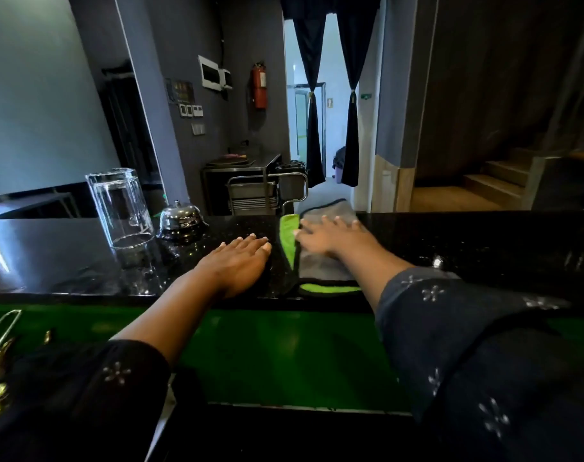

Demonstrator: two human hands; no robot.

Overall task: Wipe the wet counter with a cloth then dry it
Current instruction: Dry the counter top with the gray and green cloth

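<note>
Fingers (327, 225) of right hand (330, 240) splayed flat atop cloth (320, 265) on counter (467, 241).

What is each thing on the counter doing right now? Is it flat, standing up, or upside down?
Cloth: spread flat on the counter, green corner folded up, right hand on it.
Right hand: open, fingers spread, pressing the cloth.
Left hand: open, palm down on the bare counter, beside the cloth.
Glasses: two, upside down, empty.
Bell: upright, untouched.
Counter: black, shiny.
</note>
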